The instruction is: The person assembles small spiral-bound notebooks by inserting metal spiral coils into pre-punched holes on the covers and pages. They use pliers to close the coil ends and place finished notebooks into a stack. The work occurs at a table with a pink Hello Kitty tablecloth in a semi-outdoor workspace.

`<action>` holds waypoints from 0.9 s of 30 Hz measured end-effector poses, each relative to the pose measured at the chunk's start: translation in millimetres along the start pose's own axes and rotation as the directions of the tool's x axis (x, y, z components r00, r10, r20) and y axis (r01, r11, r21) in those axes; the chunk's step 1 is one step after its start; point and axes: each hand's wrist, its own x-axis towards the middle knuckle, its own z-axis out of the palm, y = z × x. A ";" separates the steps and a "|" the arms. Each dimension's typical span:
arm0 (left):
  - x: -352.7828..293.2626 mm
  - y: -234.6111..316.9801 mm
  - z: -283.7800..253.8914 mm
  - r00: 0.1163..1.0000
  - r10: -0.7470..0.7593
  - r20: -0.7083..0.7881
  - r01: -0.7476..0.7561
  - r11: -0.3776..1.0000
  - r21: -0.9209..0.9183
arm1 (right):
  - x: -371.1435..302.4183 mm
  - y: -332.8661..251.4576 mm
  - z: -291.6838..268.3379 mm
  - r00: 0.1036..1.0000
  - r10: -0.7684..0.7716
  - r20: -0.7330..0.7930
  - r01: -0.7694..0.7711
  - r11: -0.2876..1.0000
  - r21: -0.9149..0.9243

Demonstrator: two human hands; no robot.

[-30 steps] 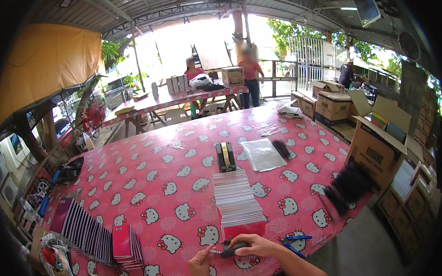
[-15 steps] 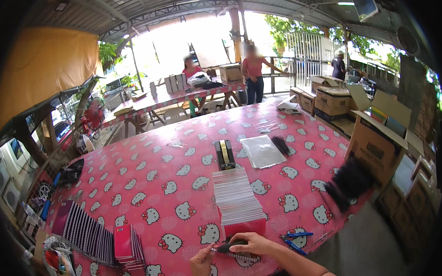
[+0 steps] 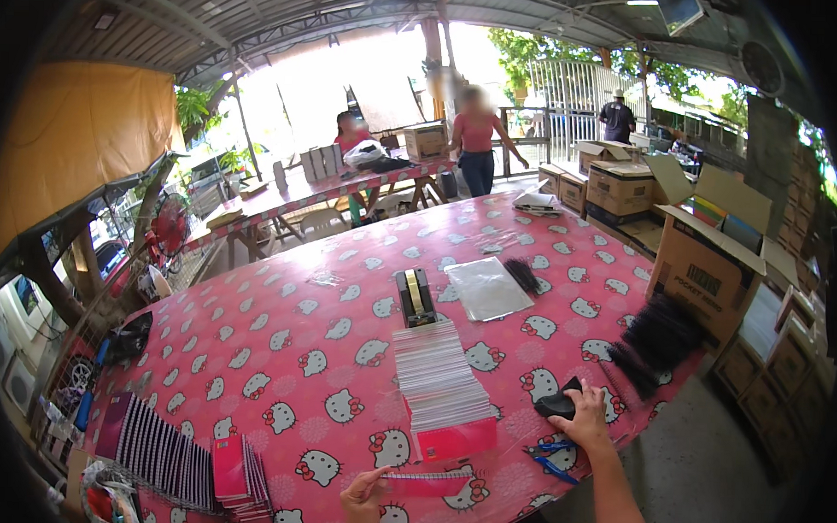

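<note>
1. The left hand (image 3: 364, 501), at the bottom centre of the frame, pinches a thin red notebook (image 3: 426, 484) by its near edge, fingers narrow on it. The book lies flat on the pink cartoon-cat tablecloth (image 3: 277, 349), just below the fanned row of notebooks (image 3: 437, 377).
2. The right hand (image 3: 586, 417), lower right, is curled over a small black object (image 3: 556, 402); what it is cannot be told.
3. Risk, as a judgement: the light pinch could let the red notebook slip, or a nudge could push the fanned row askew, since they sit close together.
4. Blue-handled cutters (image 3: 552, 458) lie just beside the right forearm (an elbow could knock them off the table edge).
5. Around: a tape dispenser (image 3: 414, 295) at centre, a clear plastic sheet (image 3: 488, 289), black binding strips (image 3: 655, 339) at right, open cardboard boxes (image 3: 704, 262) beyond, more notebooks (image 3: 168, 451) lower left.
</note>
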 end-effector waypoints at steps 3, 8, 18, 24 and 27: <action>-2.2 12.9 8.5 0.998 0.069 0.011 -0.069 0.998 0.014 | -1.7 -34.2 -28.1 0.966 -0.179 -0.186 0.213 0.960 0.179; -11.8 45.4 40.1 0.975 0.165 0.152 -0.191 0.966 0.174 | -48.4 -164.2 -52.6 0.863 -0.504 -0.046 0.329 0.491 0.807; -16.6 44.2 41.7 0.991 0.084 0.106 -0.090 0.994 0.059 | -66.1 -185.0 -28.7 0.803 -0.591 0.072 0.194 0.375 0.907; -14.7 39.9 34.1 0.986 0.076 0.150 -0.084 0.995 0.050 | -65.5 -190.2 -29.9 0.786 -0.617 0.033 0.240 0.354 0.904; -13.1 32.9 29.3 0.984 0.061 0.166 -0.069 0.997 0.041 | -61.5 -195.5 -28.7 0.764 -0.645 -0.017 0.299 0.330 0.895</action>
